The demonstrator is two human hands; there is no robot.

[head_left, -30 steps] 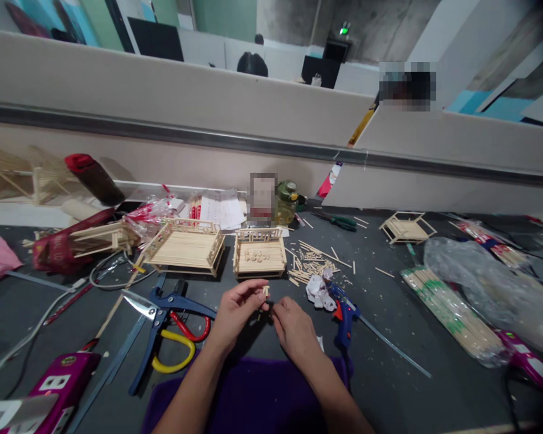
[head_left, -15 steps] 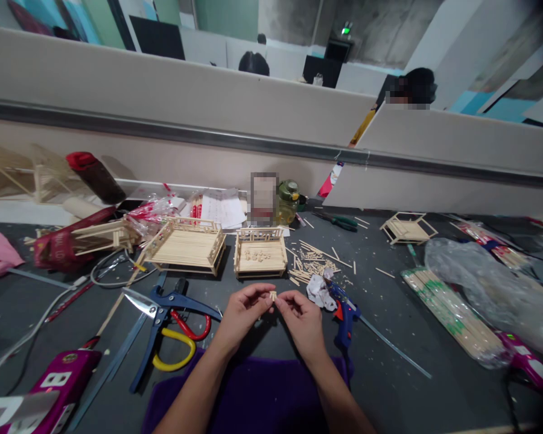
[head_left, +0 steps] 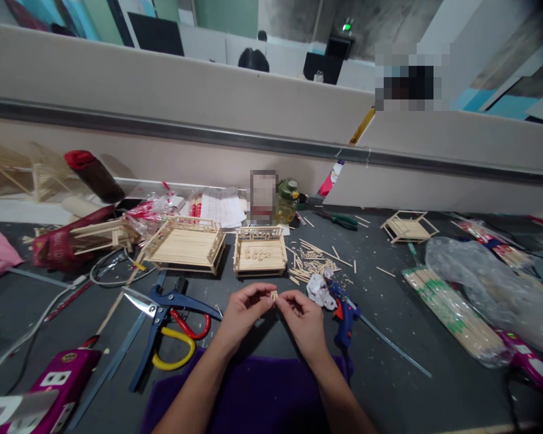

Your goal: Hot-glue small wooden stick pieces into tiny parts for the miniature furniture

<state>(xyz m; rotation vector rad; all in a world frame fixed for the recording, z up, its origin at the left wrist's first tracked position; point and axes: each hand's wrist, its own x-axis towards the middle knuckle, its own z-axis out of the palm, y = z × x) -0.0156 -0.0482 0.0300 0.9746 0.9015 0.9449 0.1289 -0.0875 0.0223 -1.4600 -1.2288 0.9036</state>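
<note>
My left hand [head_left: 250, 308] and my right hand [head_left: 301, 314] meet above the near part of the desk. Between their fingertips is a tiny piece made of short wooden sticks [head_left: 274, 295], pinched from both sides. Just beyond it stands a small bed-like stick frame [head_left: 261, 259] with little wooden bits lying on its platform. To its left is a larger stick frame [head_left: 185, 246] with railings. Short cut sticks [head_left: 314, 262] lie in a loose pile beyond my right hand. Close to that hand are a crumpled white paper [head_left: 320, 292] and a blue glue gun [head_left: 345, 322].
Blue-handled cutters [head_left: 156, 319] and scissors with yellow and red handles [head_left: 174, 355] lie left of my arms. Bagged sticks [head_left: 455, 316] and another stick frame [head_left: 409, 228] are at right. A purple cloth [head_left: 266, 392] lies under my forearms; green-handled pliers [head_left: 339, 220] rest farther back.
Almost nothing differs. Both hands still pinch the tiny stick piece in the same spot, with only a slight shift of the fingers and of the view.
</note>
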